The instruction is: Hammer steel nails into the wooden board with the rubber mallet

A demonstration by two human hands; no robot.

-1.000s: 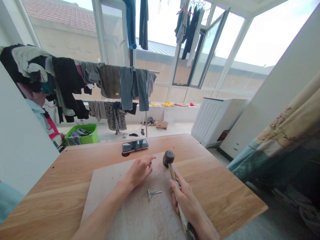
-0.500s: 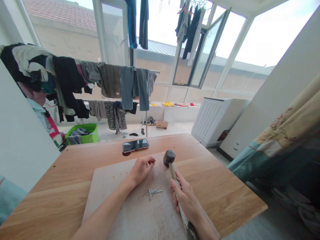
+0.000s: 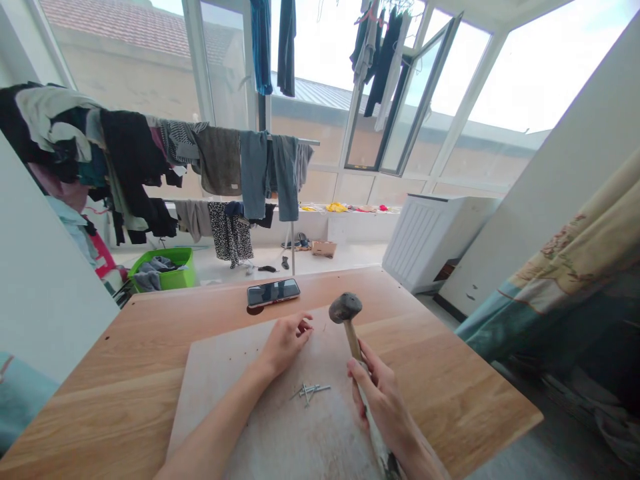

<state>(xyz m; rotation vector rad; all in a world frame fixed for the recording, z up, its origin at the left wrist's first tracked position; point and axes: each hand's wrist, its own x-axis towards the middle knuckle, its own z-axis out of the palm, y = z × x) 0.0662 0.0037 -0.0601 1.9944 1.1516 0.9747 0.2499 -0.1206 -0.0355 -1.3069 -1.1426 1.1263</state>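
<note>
Rubber mallet: since the earlier frame, its dark head has tipped up and to the right; it now shows over the far right corner of your pale wooden board, seemingly lifted clear, though the gap is hard to judge.
Right hand: it has shifted right with the mallet; your fingers are wrapped closely round the handle.
Left hand: in nearly the same spot over the far part of the board, half closed, thumb and forefinger drawn near each other; whether you pinch anything small, I cannot tell.
Thin mark: just right of your left fingertips, too faint to tell a standing nail from a blemish.
Silver nails: a crossed heap on the board, between your forearms, touched by neither hand; these look unused so far.
Dark specks: a short row on the board, left of your left hand; finished spots or mere holes, I cannot tell.
Nailing progress: early or partway, as I judge it; no nail is clearly seen driven, and the loose heap is left.
Tabletop: carries the board, with your smartphone lying near its far edge.
</note>
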